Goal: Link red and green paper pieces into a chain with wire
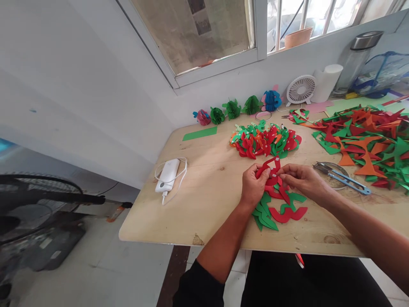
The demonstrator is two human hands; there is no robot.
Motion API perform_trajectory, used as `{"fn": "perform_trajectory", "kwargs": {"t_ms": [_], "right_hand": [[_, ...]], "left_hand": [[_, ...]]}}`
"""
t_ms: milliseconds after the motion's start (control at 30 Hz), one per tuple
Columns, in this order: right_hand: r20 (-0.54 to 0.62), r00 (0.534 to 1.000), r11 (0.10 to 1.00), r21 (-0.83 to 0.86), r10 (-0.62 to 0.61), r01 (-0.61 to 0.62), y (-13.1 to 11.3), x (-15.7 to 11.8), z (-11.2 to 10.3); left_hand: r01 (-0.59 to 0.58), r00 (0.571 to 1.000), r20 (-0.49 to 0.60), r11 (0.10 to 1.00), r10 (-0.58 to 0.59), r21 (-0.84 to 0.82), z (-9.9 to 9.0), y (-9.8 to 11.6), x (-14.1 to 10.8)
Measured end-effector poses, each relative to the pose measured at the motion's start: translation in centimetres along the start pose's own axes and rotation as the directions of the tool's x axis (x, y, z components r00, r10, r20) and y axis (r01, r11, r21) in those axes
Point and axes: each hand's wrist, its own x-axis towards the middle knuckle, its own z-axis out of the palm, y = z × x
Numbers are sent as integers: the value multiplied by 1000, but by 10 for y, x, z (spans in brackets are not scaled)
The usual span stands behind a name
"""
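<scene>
My left hand (253,184) pinches a red paper cut-out (275,165) between thumb and fingers. Small whitish squares and a pale patch show on its upper face. At its right edge, my right hand (298,177) has thumb and fingertips pressed together. Whatever sits between those fingertips is too small to make out. Under both hands lie loose green cut-outs (265,215) and red cut-outs (289,214), partly overlapping. Just beyond them is a heap of red, green and orange cut-outs (255,143), many with small white squares.
Right of my hands lie a blue-handled cutting tool (349,181) and a round dish (332,170). Paper offcuts (361,136) cover the table's right side. A white power bank (168,175) with cable lies left. Paper figures (232,109), a small fan (300,90) and a glass bottle (351,64) line the wall.
</scene>
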Motion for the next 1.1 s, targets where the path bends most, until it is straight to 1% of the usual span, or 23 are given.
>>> {"fn": "perform_trajectory", "kwargs": {"t_ms": [167,300,467,600,833,1000,1100], "right_hand": [[-48,998,999,-36,-42,40,2,0,3],[-73,996,997,-66,-44,39,6,2,4],[-83,992,983,-161,-99,84,11,3,3],[-86,983,958,-252,-162,136,13,3,2],[-100,971,893,-422,-216,155,15,2,1],[-117,952,861,-469,-282,197,14,1,3],[-120,943,840,-499,-311,214,10,-1,4]], "left_hand": [[8,1000,5,1000,-8,-15,0,0,0],[43,999,25,999,-42,-27,0,-4,0],[51,998,35,998,-50,-25,1,-6,0],[54,998,45,998,-53,-12,1,-5,0],[32,998,57,999,-32,4,1,-5,-1],[7,998,66,1000,-8,19,1,-5,0],[17,997,69,1000,-17,9,1,-5,-1]]}}
